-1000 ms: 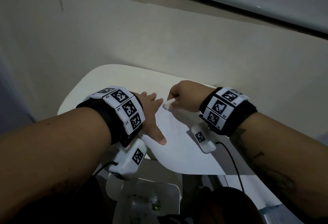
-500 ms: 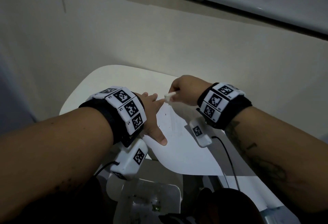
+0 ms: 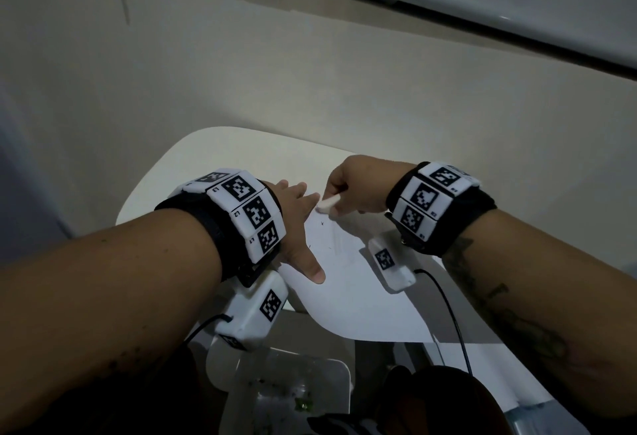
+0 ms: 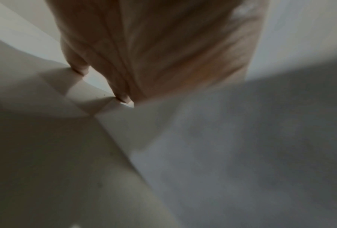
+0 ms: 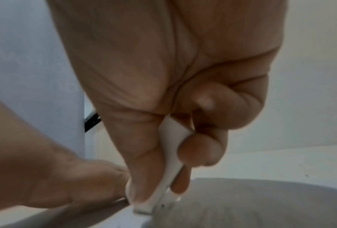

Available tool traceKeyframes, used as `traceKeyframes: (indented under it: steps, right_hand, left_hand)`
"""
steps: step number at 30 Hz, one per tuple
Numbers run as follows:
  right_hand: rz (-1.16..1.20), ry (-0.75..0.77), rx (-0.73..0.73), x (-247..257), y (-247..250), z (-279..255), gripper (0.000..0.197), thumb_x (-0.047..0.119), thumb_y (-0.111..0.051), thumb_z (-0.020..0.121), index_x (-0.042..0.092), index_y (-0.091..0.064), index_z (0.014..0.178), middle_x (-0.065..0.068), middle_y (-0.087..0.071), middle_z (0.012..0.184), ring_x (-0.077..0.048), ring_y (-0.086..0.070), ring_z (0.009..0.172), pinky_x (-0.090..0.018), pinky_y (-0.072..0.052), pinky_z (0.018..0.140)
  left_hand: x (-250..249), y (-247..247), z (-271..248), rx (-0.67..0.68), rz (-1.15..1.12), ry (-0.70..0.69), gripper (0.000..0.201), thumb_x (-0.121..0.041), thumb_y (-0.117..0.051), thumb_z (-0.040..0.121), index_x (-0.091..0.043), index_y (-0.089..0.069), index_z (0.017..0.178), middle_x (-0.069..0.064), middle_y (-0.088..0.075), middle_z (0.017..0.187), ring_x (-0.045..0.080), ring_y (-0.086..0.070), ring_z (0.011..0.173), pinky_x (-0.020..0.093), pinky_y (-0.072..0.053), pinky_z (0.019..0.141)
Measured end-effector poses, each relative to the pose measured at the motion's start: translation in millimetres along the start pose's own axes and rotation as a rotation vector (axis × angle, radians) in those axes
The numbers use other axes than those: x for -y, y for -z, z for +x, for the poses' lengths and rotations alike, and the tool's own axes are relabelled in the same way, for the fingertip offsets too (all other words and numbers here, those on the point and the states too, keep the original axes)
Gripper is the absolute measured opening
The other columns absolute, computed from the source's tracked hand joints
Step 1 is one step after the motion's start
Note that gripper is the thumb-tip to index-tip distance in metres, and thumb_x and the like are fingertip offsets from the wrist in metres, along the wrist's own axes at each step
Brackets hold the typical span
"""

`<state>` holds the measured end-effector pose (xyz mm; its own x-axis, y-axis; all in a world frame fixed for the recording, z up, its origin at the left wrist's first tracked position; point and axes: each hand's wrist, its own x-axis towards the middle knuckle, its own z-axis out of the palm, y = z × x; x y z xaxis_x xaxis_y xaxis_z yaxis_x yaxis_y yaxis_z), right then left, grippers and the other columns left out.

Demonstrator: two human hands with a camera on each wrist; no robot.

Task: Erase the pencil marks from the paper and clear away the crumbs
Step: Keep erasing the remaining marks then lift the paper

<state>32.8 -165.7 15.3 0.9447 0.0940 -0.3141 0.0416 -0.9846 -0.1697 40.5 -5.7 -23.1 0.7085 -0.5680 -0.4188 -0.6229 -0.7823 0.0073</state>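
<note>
A white sheet of paper [image 3: 358,289] lies on a small white table [image 3: 213,155], its near edge hanging past the table. My left hand [image 3: 296,224] lies flat on the paper's left side, fingers straight and thumb spread. In the left wrist view its fingertips [image 4: 122,98] press down at the paper's far corner. My right hand [image 3: 355,186] pinches a white eraser [image 3: 327,205] between thumb and fingers; the eraser's tip [image 5: 144,211] touches the paper's far end. Small dark pencil marks [image 3: 322,224] show just below the eraser.
A cream wall [image 3: 310,83] rises close behind the table. Below the table's near edge stands a white tray-like surface [image 3: 310,389] with green and dark specks. Black cables [image 3: 448,314] run from both wrist cameras.
My right hand with the eraser shifted away and to the left half a second ago, then came back down near the left fingertips. The left hand stays put.
</note>
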Motion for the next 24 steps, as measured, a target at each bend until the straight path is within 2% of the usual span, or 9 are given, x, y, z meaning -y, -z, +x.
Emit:
traceKeyframes:
  steps: [3,6,8,10,12,14,15,20,24]
  right_hand:
    - [-0.030,-0.009,0.101,-2.8,2.6,-5.8,0.022,0.050,-0.077,0.077,0.031,-0.074,0.088,0.013,-0.063,0.062,-0.007,-0.056,0.058,-0.026,-0.048,0.065]
    - [-0.001,-0.022,-0.063,-4.2,2.0,-1.1,0.024,0.048,-0.071,0.084,0.025,-0.072,0.088,0.012,-0.062,0.067,-0.007,-0.057,0.062,-0.022,-0.043,0.057]
    - [0.005,-0.027,-0.124,-4.0,-0.9,-0.3,0.023,0.046,-0.070,0.087,0.022,-0.071,0.090,0.013,-0.059,0.068,-0.005,-0.054,0.060,-0.022,-0.038,0.055]
    - [-0.005,-0.010,-0.066,-3.5,-2.6,-4.0,0.022,0.046,-0.073,0.085,0.025,-0.072,0.091,0.013,-0.062,0.069,-0.003,-0.053,0.059,-0.022,-0.041,0.056]
    - [-0.028,0.003,0.044,-2.9,-1.8,-12.4,0.021,0.048,-0.076,0.081,0.029,-0.073,0.091,0.011,-0.069,0.075,-0.006,-0.057,0.064,-0.025,-0.048,0.064]
    - [-0.057,-0.002,0.137,-2.7,0.9,-18.2,0.021,0.050,-0.077,0.077,0.032,-0.074,0.088,0.012,-0.068,0.069,-0.008,-0.056,0.062,-0.027,-0.049,0.066]
    - [-0.058,-0.006,0.138,-2.3,2.0,-18.5,0.022,0.051,-0.077,0.076,0.031,-0.074,0.086,0.013,-0.066,0.066,-0.007,-0.056,0.060,-0.026,-0.048,0.066]
    - [0.023,-0.034,-0.150,-2.8,0.6,-4.6,0.023,0.042,-0.070,0.087,0.021,-0.074,0.096,0.014,-0.061,0.071,-0.002,-0.054,0.061,-0.022,-0.040,0.055]
    - [0.012,-0.003,-0.025,-2.9,-3.3,-12.5,0.020,0.045,-0.075,0.083,0.026,-0.074,0.091,0.015,-0.059,0.059,-0.001,-0.050,0.051,-0.020,-0.039,0.053]
  left_hand:
    - [0.2,-0.6,2.2,-0.002,0.016,-0.011,0.138,-0.086,-0.066,0.054,-0.022,0.000,0.157,0.004,-0.010,0.162,0.029,-0.013,0.148,0.053,-0.023,0.116]
    - [1.7,-1.1,1.8,-0.013,-0.004,-0.026,0.142,-0.088,-0.059,0.040,-0.023,-0.007,0.156,0.005,-0.022,0.157,0.029,-0.022,0.143,0.052,-0.029,0.112]
    - [1.7,-0.9,1.9,-0.015,-0.016,-0.033,0.141,-0.087,-0.061,0.043,-0.023,-0.005,0.156,0.004,-0.021,0.157,0.029,-0.021,0.144,0.053,-0.027,0.112]
    - [1.9,-1.3,2.4,-0.007,-0.005,-0.033,0.144,-0.091,-0.062,0.043,-0.022,-0.006,0.156,0.005,-0.018,0.159,0.030,-0.020,0.144,0.054,-0.027,0.113]
    - [1.9,-2.0,4.7,-0.012,0.015,-0.034,0.151,-0.096,-0.050,0.028,-0.020,-0.014,0.153,0.006,-0.024,0.156,0.030,-0.025,0.142,0.054,-0.031,0.111]
    - [1.0,-1.6,4.9,-0.011,0.028,-0.035,0.156,-0.095,-0.038,0.018,-0.019,-0.017,0.152,0.005,-0.026,0.154,0.029,-0.027,0.140,0.054,-0.032,0.109]
    - [1.0,-1.4,4.7,-0.006,0.031,-0.035,0.157,-0.094,-0.039,0.018,-0.019,-0.014,0.153,0.005,-0.025,0.155,0.029,-0.026,0.141,0.053,-0.032,0.110]
    - [1.4,-1.2,3.7,-0.025,0.024,-0.042,0.146,-0.090,-0.050,0.033,-0.022,-0.010,0.155,0.003,-0.026,0.153,0.028,-0.027,0.139,0.053,-0.032,0.110]
    - [0.9,-2.1,5.3,-0.023,0.041,-0.035,0.153,-0.095,-0.045,0.022,-0.020,-0.016,0.152,0.002,-0.031,0.148,0.026,-0.033,0.134,0.051,-0.036,0.105]
